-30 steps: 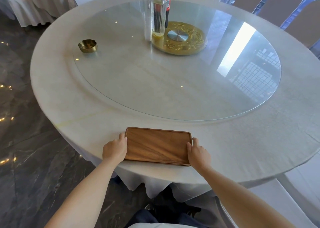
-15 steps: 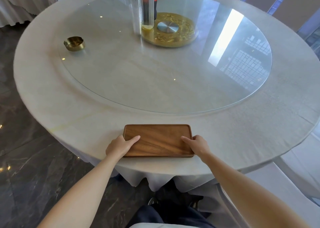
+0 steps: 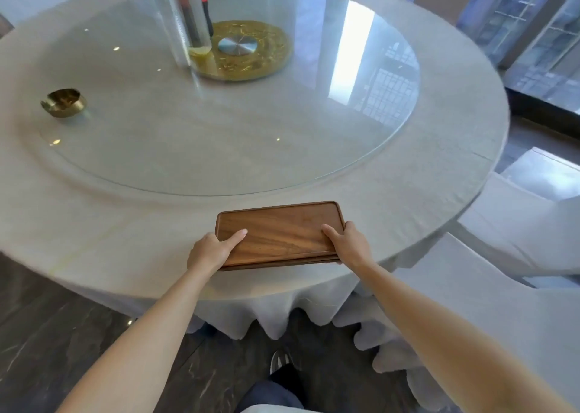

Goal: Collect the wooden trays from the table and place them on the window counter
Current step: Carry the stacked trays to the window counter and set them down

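Note:
A rectangular wooden tray (image 3: 282,232) lies at the near edge of the round white-clothed table (image 3: 110,233), its near side slightly raised with what looks like a second tray edge beneath it. My left hand (image 3: 210,251) grips the tray's near-left corner, thumb lying on its top face. My right hand (image 3: 346,243) grips the near-right corner, thumb also on top. The fingers of both hands are hidden under the tray.
A glass turntable (image 3: 219,123) covers the table's middle, carrying a brass bowl (image 3: 64,102), a tall clear bottle (image 3: 185,17) and a gold centre disc (image 3: 241,50). White-covered chairs (image 3: 518,249) stand to the right. Windows (image 3: 539,36) fill the far right.
Both hands went from flanking the tray's short ends to gripping its near corners with thumbs on top. The tray's near edge has lifted slightly and the view has swung right.

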